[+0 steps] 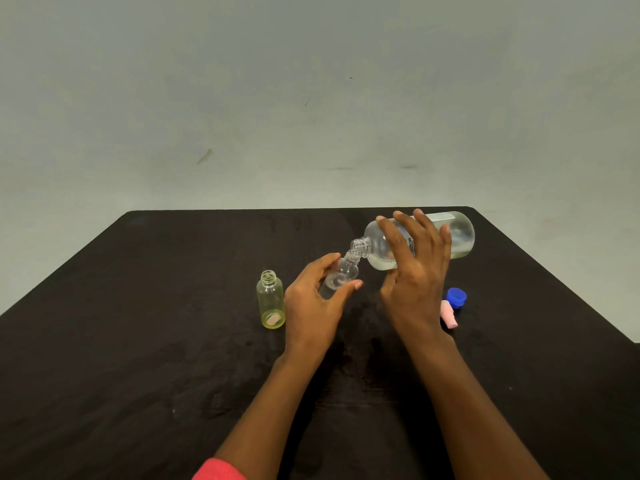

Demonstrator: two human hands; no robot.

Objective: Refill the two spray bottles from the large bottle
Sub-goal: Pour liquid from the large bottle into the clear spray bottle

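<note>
The large bottle (460, 233) is clear and uncapped, held tipped almost on its side above the desk (138, 341) toward the far right corner, its base toward that corner and its mouth pointing left and down; clear liquid lies pooled along its lower side; the right hand (415, 278) grips it round the middle, fingers spread over the top and thumb underneath. Its mouth meets the open neck of a small clear spray bottle (341, 273), which leans to the right near the middle of the desk; the left hand (311, 303) holds this bottle between curled fingers and thumb; whether its base rests on the desk cannot be told. Just left of that hand a second small bottle, yellow-tinted (270, 299), stands upright and open on the desk, untouched. Right of the right wrist lie a blue cap (456, 297) and a pink cap (449, 315), touching each other. At the near edge a red sleeve (218, 471) shows on the left arm; a pale wall (311, 98) rises beyond the far edge.
</note>
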